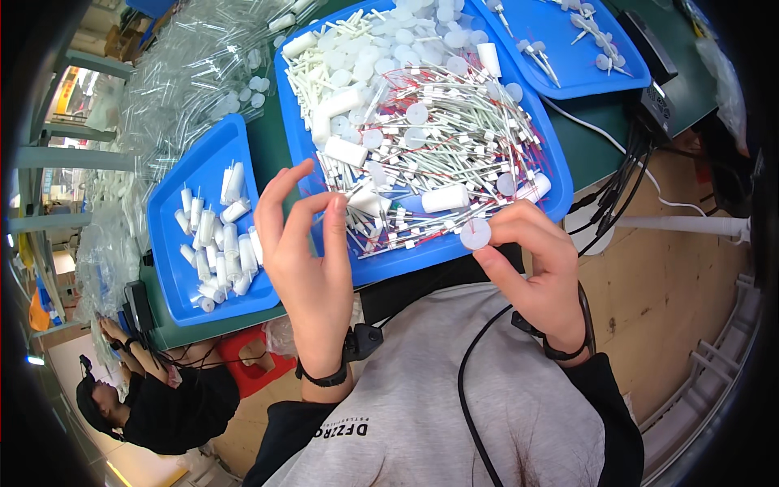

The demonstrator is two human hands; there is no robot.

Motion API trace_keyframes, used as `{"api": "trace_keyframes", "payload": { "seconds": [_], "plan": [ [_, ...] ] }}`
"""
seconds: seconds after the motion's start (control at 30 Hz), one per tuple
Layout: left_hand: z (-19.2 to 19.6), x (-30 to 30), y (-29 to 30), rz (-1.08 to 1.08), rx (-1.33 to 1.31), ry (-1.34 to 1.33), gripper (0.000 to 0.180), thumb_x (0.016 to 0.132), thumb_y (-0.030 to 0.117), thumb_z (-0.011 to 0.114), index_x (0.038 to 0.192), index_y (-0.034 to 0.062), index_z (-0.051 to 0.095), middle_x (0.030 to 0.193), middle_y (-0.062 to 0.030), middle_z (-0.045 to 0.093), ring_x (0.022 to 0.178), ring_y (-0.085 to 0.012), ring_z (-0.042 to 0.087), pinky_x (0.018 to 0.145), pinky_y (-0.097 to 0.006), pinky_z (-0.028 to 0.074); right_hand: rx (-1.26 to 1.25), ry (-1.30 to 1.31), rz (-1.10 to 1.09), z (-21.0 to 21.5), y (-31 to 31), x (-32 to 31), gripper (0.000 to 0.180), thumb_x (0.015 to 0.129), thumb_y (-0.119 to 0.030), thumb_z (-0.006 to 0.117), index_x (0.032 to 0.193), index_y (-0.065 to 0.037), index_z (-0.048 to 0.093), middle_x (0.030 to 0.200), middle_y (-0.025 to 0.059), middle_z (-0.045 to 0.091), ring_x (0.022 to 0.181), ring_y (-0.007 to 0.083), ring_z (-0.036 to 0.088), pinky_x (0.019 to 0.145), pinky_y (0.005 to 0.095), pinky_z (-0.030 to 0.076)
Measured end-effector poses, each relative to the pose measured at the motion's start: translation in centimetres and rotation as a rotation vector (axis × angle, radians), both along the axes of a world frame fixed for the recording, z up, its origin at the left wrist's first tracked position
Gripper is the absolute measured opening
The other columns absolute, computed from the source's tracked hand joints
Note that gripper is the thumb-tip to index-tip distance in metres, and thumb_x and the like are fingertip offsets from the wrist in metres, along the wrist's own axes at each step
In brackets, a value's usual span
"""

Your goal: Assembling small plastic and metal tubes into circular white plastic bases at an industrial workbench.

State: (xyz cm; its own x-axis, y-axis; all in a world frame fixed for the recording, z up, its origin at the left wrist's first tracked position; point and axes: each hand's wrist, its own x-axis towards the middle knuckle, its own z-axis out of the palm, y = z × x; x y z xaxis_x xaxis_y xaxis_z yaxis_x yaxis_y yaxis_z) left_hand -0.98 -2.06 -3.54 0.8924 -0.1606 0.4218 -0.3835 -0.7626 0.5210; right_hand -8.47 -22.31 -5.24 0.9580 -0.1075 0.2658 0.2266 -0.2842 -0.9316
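My right hand [535,264] pinches a small translucent white disc [475,234] between thumb and index finger, above the front rim of the large blue tray [422,272]. A reddish mark shows on the disc's face. Over the tray's left front side is my left hand [304,264], its thumb and index fingertips together and the other fingers bent. Whatever those fingertips hold is too small to make out. The tray bears many thin white sticks with red wires [454,146], loose discs [398,40], white rods and several white cylinders [445,198].
A smaller blue tray [174,276] of white cylinders stands left; another blue tray [560,81] with wired pieces is back right. Clear plastic tubes [195,89] heap at back left. Cables [629,174] hang at the table's right edge. Another person [174,398] sits at lower left.
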Motion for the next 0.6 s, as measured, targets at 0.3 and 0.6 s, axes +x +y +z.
{"api": "trace_keyframes", "payload": {
  "seconds": [0.3,0.6],
  "plan": [
    [0.6,-0.7,-1.0,-0.057,-0.183,-0.059,0.006,0.090,0.005,0.058,0.091,-0.0008,0.060,0.115,-0.0141,0.061,0.115,-0.0297,0.053,0.097,-0.039,0.039,0.062,-0.144,0.244,1.7,1.0,1.4,0.009,0.086,-0.003,0.062,0.094,0.000,0.060,0.128,0.0252,0.054,0.113,0.0320,0.057,0.094,0.0391,0.046],
    [0.2,-2.5,-2.2,-0.264,-0.570,0.256,0.009,0.093,0.001,0.054,0.101,-0.0031,0.052,0.082,-0.0109,0.066,0.076,-0.0137,0.065,0.071,-0.025,0.049,0.279,-0.296,0.194,0.1,2.6,2.1,0.013,0.085,-0.003,0.064,0.096,0.002,0.060,0.133,0.0321,0.045,0.124,0.0416,0.047,0.098,0.0455,0.043]
  ]
}}
